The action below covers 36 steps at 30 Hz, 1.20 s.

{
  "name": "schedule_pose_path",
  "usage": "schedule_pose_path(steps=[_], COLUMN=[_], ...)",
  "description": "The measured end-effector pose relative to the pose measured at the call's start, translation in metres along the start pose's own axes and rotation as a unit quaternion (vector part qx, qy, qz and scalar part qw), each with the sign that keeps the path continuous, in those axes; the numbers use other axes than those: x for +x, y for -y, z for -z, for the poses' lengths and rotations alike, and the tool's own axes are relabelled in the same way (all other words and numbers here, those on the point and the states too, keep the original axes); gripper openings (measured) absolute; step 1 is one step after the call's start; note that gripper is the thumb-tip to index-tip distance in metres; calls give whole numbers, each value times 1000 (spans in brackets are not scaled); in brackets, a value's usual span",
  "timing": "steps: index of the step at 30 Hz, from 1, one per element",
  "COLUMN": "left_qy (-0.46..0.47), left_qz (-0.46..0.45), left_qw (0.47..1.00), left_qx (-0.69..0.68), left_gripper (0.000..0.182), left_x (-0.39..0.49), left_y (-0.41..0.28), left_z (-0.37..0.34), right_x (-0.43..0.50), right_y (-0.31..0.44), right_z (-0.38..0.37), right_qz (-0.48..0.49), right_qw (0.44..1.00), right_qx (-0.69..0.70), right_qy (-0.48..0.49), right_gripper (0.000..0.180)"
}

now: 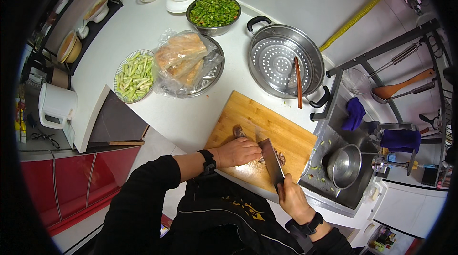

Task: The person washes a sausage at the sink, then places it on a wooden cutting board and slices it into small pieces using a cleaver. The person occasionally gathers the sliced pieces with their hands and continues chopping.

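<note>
My right hand (292, 197) grips the handle of a kitchen cleaver (272, 163), its blade standing on a wooden cutting board (286, 131). Just left of the blade, my left hand (239, 152) presses down with bent fingers on a dark, mottled piece of food that looks like sausage or cured meat (238, 131). One end of that piece sticks out beyond my knuckles; the rest is hidden under the hand. Cut slices (281, 158) of the same stuff lie on the board to the right of the blade.
Behind the board stand a steel steamer pot (275, 54) with wooden chopsticks (297, 83), a bowl of chopped green peppers (214, 11), bagged bread-like food (182, 58) and a plate of cut green vegetables (134, 76). The sink (318, 180) at right holds a metal bowl (345, 166).
</note>
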<state>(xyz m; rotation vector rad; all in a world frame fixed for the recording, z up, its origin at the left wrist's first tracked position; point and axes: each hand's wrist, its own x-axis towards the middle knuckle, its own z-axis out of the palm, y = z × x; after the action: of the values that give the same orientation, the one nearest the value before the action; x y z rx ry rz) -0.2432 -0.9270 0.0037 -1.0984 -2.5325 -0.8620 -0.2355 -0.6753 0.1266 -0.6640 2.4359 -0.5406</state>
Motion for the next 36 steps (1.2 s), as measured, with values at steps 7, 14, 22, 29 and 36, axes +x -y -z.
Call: schedule_pose_path(steps=[7, 14, 22, 29, 36], left_qy=[-16, -2, -34, -12, 26], left_qz=[5, 4, 24, 12, 29], left_qw=[1000, 1000, 999, 1000, 999], left_qx=[-18, -18, -16, -17, -14], left_gripper=[28, 30, 27, 26, 31], left_x=[0, 3, 4, 8, 2], left_y=[1, 3, 2, 0, 0], left_z=[-1, 2, 0, 8, 4], right_x=[4, 34, 69, 73, 53], right_y=[-1, -1, 2, 7, -3], right_z=[-1, -2, -21, -26, -27], right_qz=[-3, 9, -14, 30, -5], right_qw=[1000, 999, 999, 998, 1000], right_qx=[13, 31, -8, 20, -10], right_qy=[13, 34, 42, -55, 1], right_gripper=[23, 26, 24, 23, 26])
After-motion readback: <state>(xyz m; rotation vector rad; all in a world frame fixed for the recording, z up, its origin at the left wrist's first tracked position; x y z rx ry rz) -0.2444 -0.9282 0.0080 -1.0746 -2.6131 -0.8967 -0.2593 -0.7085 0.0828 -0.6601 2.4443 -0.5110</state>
